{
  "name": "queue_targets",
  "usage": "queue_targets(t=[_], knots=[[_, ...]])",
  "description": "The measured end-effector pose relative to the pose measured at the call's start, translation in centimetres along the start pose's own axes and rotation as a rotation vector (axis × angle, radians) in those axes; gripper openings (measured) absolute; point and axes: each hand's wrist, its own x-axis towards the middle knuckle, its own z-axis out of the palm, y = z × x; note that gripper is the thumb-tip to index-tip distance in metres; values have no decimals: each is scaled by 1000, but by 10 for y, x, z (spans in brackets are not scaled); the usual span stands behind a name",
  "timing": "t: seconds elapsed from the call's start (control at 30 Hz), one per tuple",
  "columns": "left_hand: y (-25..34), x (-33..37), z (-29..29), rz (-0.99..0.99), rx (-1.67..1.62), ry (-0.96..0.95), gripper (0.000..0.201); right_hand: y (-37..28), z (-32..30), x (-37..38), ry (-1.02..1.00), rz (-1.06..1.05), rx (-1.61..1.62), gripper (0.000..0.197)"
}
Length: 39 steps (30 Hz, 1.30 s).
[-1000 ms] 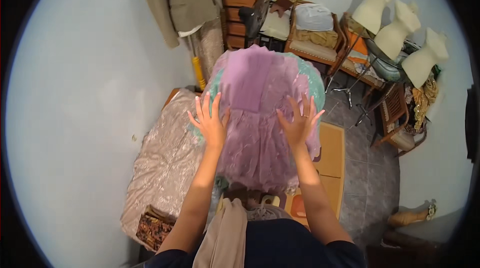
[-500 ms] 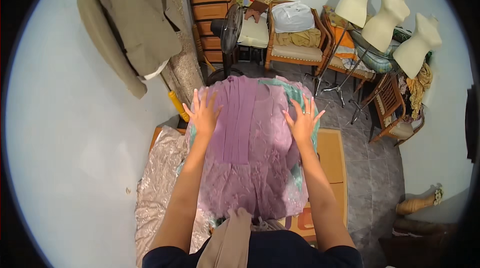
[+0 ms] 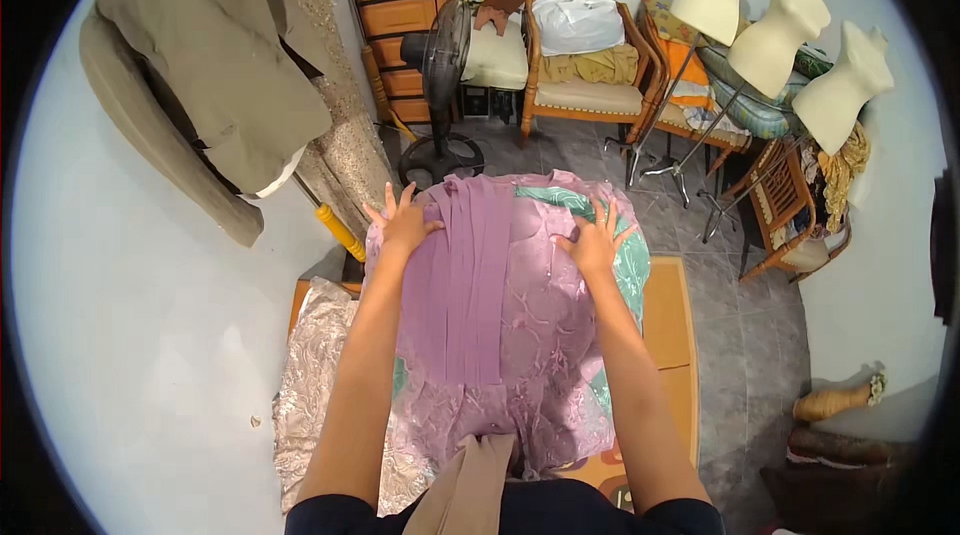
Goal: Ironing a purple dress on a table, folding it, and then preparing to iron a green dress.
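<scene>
A mauve lace garment is spread in front of me, with a plain purple pleated panel lying down its left half. My left hand is open, fingers spread, at the far left part of the garment beside the pleats. On the far right part, my right hand is also open with fingers apart, over the lace. Neither hand grips anything. Shiny green fabric shows under the lace along the right and far edges. What supports the cloth is hidden beneath it.
Crinkled beige satin lies to the left. An olive jacket hangs by the left wall. Beyond the garment stand a black fan, a wooden drawer cabinet and a chair. Dress forms stand far right; an orange-brown mat lies on the right.
The pleated panel's near edge now lies closer to me. Both hands appear lower, against the cloth, and their fingers remain spread. The view has shifted slightly.
</scene>
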Motion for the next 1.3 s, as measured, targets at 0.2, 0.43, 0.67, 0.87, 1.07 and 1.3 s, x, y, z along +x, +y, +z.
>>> queue_targets(t=[0.2,0.43,0.67,0.87,1.07,1.3], knots=[[5,-12,0,52,48,222,41,-6,-21,-1,65,-67,35,33],[4,-34,19,41,96,508,29,-14,-26,-9,263,-109,98,26],[-1,-52,12,111,-33,793,18,-7,-33,-17,331,-89,127,27],[1,-94,-26,12,-167,941,11,-18,-71,-34,400,-109,217,20],[4,-164,-71,-87,-191,1010,13,-21,-111,-51,515,-168,291,11],[3,-263,-116,-245,-64,1148,15,-48,-156,-67,571,-347,460,18]])
